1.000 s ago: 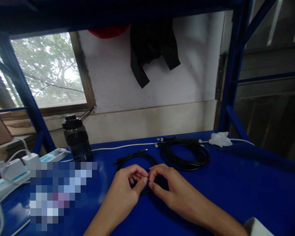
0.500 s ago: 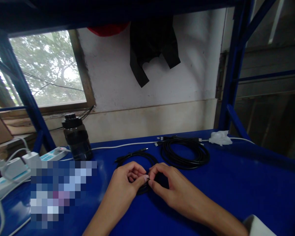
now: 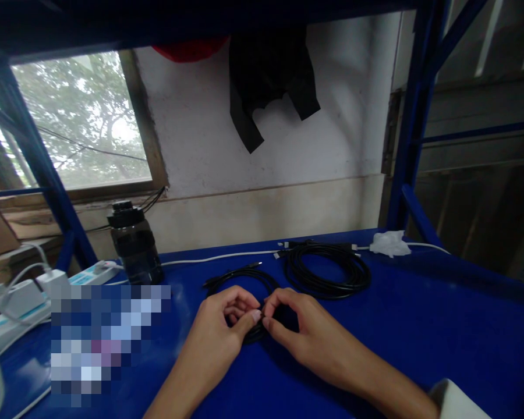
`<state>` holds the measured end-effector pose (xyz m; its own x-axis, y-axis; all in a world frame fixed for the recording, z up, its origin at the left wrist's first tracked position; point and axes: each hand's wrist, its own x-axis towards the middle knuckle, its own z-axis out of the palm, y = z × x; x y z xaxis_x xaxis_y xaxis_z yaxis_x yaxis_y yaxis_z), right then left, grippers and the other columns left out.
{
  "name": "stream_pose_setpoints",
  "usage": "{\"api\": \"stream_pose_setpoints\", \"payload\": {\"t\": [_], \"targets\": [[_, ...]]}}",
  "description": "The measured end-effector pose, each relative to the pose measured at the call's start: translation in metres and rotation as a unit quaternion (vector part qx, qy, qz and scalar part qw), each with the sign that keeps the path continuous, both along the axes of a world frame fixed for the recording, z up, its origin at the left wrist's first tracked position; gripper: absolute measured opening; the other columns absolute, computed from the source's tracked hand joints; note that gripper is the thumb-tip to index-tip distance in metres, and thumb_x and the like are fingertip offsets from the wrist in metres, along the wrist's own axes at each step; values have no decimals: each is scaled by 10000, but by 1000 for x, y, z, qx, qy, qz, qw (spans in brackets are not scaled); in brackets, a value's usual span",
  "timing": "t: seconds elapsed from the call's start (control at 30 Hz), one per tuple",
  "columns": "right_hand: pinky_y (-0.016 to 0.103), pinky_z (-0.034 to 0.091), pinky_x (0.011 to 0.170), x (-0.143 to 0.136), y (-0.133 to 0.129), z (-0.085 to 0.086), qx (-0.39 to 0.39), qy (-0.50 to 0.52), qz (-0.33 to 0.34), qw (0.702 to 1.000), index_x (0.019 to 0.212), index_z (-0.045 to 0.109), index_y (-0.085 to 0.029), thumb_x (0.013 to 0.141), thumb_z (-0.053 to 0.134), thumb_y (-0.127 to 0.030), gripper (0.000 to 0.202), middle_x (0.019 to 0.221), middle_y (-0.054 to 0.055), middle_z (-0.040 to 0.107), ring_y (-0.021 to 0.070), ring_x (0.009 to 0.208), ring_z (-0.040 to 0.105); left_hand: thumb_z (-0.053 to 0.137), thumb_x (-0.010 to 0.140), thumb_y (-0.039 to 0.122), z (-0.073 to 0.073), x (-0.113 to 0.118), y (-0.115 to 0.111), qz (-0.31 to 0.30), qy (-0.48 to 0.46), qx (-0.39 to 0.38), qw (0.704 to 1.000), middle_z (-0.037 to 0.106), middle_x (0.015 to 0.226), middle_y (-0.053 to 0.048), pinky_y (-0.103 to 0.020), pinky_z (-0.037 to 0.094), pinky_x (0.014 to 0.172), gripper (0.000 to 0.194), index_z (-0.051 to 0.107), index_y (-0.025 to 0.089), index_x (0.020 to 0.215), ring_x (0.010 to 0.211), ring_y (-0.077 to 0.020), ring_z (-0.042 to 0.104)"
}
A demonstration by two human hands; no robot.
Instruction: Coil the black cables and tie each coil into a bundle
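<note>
A coiled black cable (image 3: 244, 272) lies on the blue table, its upper loop and a metal-tipped plug showing above my hands. My left hand (image 3: 230, 321) is closed in a pinch at the near right side of this coil. My right hand (image 3: 290, 326) pinches at the same spot, thumb and forefinger together, its fingertips almost touching the left ones. Whatever small piece sits between the fingertips is too small to make out. Just behind my right hand lies a larger black cable coil (image 3: 327, 270) with light-coloured connectors.
A dark water bottle (image 3: 135, 247) stands at the left beside a white power strip (image 3: 21, 320) with plugged-in adapters. A pixelated patch covers the near left. White crumpled plastic (image 3: 390, 243) and a white cable (image 3: 218, 256) lie along the back edge.
The view has shifted very slightly. Both hands stay pinched at the coil, with only a tiny movement of the fingertips.
</note>
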<state>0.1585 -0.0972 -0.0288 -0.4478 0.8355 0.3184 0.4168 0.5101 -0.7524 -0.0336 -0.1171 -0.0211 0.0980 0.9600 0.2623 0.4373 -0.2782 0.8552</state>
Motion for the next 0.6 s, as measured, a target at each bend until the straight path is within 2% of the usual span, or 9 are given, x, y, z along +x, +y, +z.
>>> {"api": "stream_pose_setpoints", "payload": {"t": [0.6], "targets": [[296,461,823,0,1,1,-2,36,19,999,886,695,-205,917,640,-187,66,929,1,737,185,911,674,690,846,236,-1,-1,2,-6,-4,5,1000,746,819,-25,-284,483,714,59,728,192,836,735,-169,647]]}}
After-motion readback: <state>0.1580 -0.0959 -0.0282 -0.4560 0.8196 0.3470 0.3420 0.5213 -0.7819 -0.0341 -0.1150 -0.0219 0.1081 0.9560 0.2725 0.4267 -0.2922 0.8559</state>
